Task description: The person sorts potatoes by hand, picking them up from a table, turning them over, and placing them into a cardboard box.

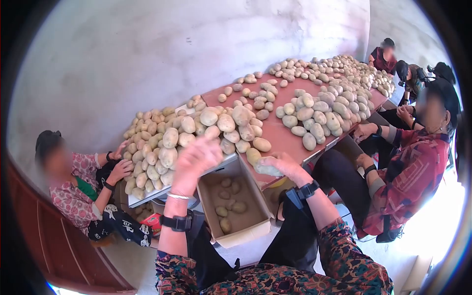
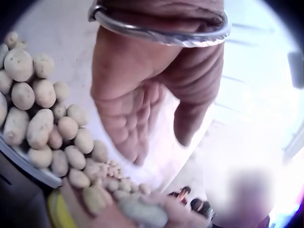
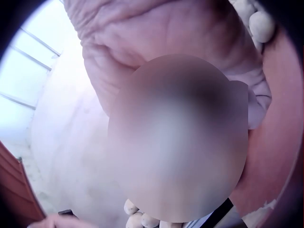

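Note:
My left hand (image 1: 199, 156) is raised in front of the potato pile (image 1: 160, 142). In the left wrist view this hand (image 2: 137, 90) holds nothing, its fingers extended and thumb apart. My right hand (image 1: 289, 166) grips a greenish potato (image 1: 268, 169) above the table's near edge, right of the cardboard box (image 1: 236, 236). The gripped potato (image 2: 142, 212) also shows low in the left wrist view. Several potatoes (image 1: 239, 207) lie in the box. In the right wrist view a blurred patch hides much of my right hand (image 3: 166, 35).
More potatoes (image 1: 319, 115) are heaped along the red table (image 1: 275, 135). One person (image 1: 73, 182) sits at the left with hands at the pile. Another person (image 1: 413, 172) sits at the right, near a box under the table edge. Others sit farther back by the wall.

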Demonstrator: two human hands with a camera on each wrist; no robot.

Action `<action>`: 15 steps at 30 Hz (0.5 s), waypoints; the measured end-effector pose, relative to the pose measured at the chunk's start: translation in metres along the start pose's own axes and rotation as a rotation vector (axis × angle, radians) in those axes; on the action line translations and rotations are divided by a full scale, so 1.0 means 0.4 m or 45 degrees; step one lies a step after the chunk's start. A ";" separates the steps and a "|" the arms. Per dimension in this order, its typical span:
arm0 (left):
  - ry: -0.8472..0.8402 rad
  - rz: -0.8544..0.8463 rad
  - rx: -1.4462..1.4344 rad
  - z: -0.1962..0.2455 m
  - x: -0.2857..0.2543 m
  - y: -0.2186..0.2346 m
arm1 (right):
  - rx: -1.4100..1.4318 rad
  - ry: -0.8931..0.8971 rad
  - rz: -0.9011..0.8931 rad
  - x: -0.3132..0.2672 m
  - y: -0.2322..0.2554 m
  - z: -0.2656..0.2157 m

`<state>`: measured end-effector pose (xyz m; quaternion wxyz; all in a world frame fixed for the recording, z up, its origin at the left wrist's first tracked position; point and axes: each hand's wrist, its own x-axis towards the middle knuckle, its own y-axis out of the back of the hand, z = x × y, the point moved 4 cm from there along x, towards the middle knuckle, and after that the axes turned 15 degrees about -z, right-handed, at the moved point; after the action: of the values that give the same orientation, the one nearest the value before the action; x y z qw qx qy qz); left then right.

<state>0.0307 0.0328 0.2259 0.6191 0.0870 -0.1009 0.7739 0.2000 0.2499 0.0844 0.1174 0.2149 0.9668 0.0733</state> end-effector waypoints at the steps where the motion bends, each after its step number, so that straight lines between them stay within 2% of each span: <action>1: 0.006 -0.014 0.000 -0.008 0.008 -0.012 | 0.009 0.079 0.085 -0.011 0.004 0.001; 2: -0.029 0.185 0.167 -0.020 0.011 -0.004 | 0.014 0.080 0.094 -0.020 0.009 0.003; 3: -0.064 0.391 0.337 -0.034 0.006 0.006 | 0.249 0.013 0.064 -0.025 0.006 0.010; 4: -0.039 0.272 1.004 -0.072 -0.011 -0.042 | 0.481 -0.053 0.020 -0.022 -0.007 0.016; 5: -0.168 -0.067 1.138 -0.127 -0.038 -0.113 | 0.485 -0.042 -0.008 -0.023 -0.011 0.049; 6: 0.242 -0.490 1.014 -0.190 -0.060 -0.163 | 0.721 0.052 -0.057 -0.006 -0.004 0.087; 7: 0.472 -0.917 0.635 -0.204 -0.081 -0.220 | 0.956 0.157 -0.119 0.030 -0.019 0.087; 8: 0.621 -0.987 0.500 -0.179 -0.067 -0.231 | 0.935 0.200 -0.163 0.050 -0.046 0.058; 9: 0.776 -1.043 0.375 -0.106 -0.047 -0.258 | 0.964 0.107 -0.016 0.041 -0.048 0.046; 10: 0.637 -1.148 1.011 -0.006 0.040 -0.226 | 0.992 -0.005 0.151 0.021 -0.032 0.049; 11: 0.492 -0.945 1.306 0.113 0.101 -0.158 | 0.989 0.053 0.028 0.035 -0.031 0.068; 12: 0.325 -0.575 1.496 0.236 0.125 -0.076 | 0.998 0.020 0.050 0.032 -0.042 0.097; 13: 0.138 -0.216 1.629 0.363 0.112 -0.005 | 0.996 0.011 0.010 0.044 -0.052 0.119; 15: -0.222 0.280 1.797 0.522 0.042 0.045 | 1.018 0.070 0.059 0.035 -0.042 0.090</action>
<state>0.0116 -0.0103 0.4307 0.3235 0.5173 0.3662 0.7025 0.1901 0.2443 0.0436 -0.0030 0.2633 0.9168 -0.3004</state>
